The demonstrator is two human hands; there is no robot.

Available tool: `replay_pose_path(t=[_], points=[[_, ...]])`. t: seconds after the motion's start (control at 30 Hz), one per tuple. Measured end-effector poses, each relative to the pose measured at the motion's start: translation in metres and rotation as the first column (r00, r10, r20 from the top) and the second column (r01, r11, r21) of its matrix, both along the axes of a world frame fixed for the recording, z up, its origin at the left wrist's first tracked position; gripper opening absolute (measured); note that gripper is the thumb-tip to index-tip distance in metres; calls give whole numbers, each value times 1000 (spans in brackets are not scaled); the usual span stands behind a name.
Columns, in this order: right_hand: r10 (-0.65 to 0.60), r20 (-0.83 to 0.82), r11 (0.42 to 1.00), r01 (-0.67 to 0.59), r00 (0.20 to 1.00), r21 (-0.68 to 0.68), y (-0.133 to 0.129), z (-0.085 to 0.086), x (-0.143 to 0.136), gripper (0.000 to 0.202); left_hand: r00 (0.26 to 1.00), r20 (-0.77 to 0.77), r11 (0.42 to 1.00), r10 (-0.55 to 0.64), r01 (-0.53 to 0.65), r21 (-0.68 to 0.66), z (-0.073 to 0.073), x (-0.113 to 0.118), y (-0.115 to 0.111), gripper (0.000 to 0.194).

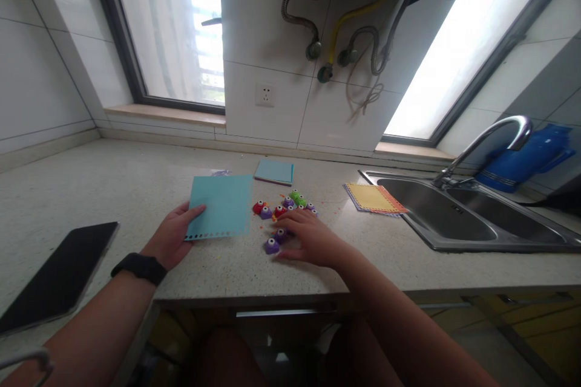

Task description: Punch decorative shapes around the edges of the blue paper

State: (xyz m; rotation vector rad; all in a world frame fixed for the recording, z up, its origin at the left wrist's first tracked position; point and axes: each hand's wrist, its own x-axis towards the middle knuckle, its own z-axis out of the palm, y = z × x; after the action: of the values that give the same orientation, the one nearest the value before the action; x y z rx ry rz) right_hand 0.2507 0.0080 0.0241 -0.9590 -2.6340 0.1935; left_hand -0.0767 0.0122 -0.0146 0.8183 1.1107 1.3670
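Low centre, left hand (171, 237) pinches a blue sheet (220, 207) steady while right hand (309, 237), fingers spread and grasping nothing, rests on punches (284, 211).

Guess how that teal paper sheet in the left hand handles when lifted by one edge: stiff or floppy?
Probably floppy: the teal paper sheet looks thin, and the left hand holds it at one corner only. It is likely light, so a nudge may slide it on the smooth countertop. The punched row along its lower edge may tear easily.
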Motion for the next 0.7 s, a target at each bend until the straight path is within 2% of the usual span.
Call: replay_pose_path(t=[0.07,0.2,0.3,0.4,0.47,0.6,0.7], points=[[-44,15,998,44,999,40,-1,-14,-7,56,1000,4,1000,-8,8,-6,0,0,0,34],[-145,-8,985,146,989,96,7,-39,-21,29,1000,4,1000,-21,21,-14,0,1,0,34],[-237,-45,960,241,970,140,16,-46,-29,29,1000,6,1000,-21,21,-21,1,1,0,32],[-280,-117,943,296,953,150,19,-45,-26,36,1000,17,1000,-19,19,-25,1,0,-1,30],[-309,-182,932,335,934,140,17,-40,-14,38,1000,7,999,-21,21,-24,1,0,-1,32],[-425,-345,863,490,837,127,2,-26,26,36,1000,2,1000,-22,22,-19,1,1,-2,32],[-425,-330,878,472,843,74,-16,-18,53,30,1000,0,999,-20,20,-25,2,2,-2,31]])
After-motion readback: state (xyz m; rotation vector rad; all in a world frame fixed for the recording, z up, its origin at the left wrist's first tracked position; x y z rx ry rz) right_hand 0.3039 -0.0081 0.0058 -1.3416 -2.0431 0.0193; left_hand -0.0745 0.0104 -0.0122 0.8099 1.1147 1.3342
